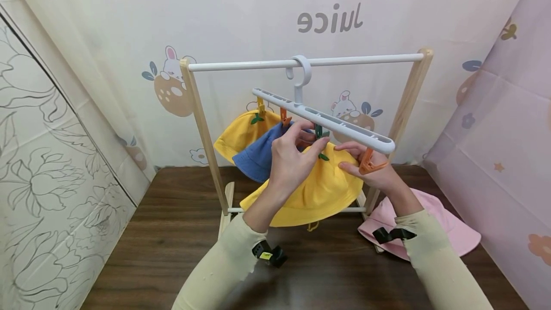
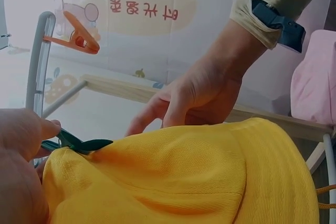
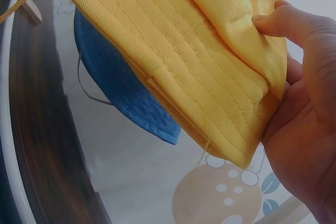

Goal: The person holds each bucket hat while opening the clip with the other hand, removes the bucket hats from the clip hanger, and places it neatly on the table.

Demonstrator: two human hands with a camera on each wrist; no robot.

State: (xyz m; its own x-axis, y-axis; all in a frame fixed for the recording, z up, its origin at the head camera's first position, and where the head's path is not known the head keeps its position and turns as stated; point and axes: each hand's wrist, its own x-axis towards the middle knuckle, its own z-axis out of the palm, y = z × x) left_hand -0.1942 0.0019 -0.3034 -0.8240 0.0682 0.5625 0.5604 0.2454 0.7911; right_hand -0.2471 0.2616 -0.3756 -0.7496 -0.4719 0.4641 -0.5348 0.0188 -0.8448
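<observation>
My left hand (image 1: pixel 292 157) pinches a green clip (image 1: pixel 318 131) that hangs from the white hanger (image 1: pixel 344 127). Right below this clip is the crown of a yellow bucket hat (image 1: pixel 307 200) with a small green leaf on top. In the right wrist view, my right hand (image 3: pixel 310 87) grips the side of that hat, thumb on the outer cloth; its other fingers are partly hidden behind. Behind the left hand, a blue hat (image 1: pixel 256 157) hangs from an orange clip (image 1: pixel 284 116). Farther back, another yellow hat (image 1: pixel 241 133) hangs from a yellow clip (image 1: pixel 260 105).
The hanger hooks over the white rail (image 1: pixel 366 60) of a wooden stand (image 1: pixel 200 133). An unused orange clip (image 1: pixel 369 162) dangles at its near end, beside my right wrist. A pink hat (image 1: pixel 447 221) lies on the dark wooden table (image 1: pixel 172 248) at right.
</observation>
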